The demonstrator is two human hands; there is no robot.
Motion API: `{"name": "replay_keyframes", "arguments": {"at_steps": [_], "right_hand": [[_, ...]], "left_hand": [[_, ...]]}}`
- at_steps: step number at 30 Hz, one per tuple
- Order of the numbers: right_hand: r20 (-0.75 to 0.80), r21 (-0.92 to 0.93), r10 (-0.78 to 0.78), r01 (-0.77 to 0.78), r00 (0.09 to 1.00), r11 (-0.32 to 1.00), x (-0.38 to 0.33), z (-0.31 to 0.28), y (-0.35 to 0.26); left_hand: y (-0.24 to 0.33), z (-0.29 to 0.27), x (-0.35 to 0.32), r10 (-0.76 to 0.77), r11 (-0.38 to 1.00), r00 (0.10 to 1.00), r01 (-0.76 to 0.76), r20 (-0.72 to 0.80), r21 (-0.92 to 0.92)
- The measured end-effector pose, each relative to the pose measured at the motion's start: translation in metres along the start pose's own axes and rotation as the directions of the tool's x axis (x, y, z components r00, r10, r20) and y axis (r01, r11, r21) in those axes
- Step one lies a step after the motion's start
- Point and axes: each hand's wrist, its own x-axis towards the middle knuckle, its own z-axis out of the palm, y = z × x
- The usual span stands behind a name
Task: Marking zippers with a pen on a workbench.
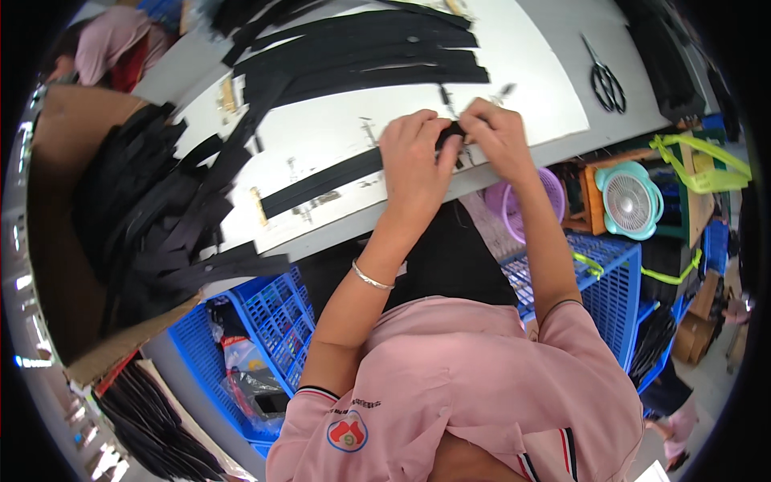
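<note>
Both hands, left hand (414,157) and right hand (498,136), pinched a black strip (321,183) on the tabletop (530,72), its long axis running from eight o'clock to two o'clock.

The worktop (337,132) is a pale grey slab, marked here and there with small dark scuffs. A stack of long black strips (361,52) lies across its far side, their ends fanned out. One black strip (321,183) runs along near the near edge. More strips (217,165) spill over the left edge. Black scissors (606,80) lie toward the right end, beside a dark pile (666,72) at the right edge.
</note>
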Motion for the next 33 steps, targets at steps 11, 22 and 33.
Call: {"name": "replay_keyframes", "arguments": {"at_steps": [11, 22, 33], "right_hand": [[-0.06, 0.087, -0.05, 0.055, 0.997, 0.995, 0.003, 0.015, -0.018], [-0.213, -0.603, -0.385, 0.189, 0.898, 0.775, 0.06, 0.032, 0.0], [-0.471, 0.077, 0.06, -0.027, 0.88, 0.997, -0.021, 0.02, -0.037]], "left_hand": [[-0.14, -0.158, 0.022, -0.009, 0.709, 0.955, 0.215, -0.296, 0.672], [-0.067, -0.132, 0.025, 0.131, 0.865, 0.958, 0.016, -0.256, 0.502], [-0.011, -0.05, -0.04, 0.067, 0.967, 0.997, -0.074, 0.036, 0.244]]}}
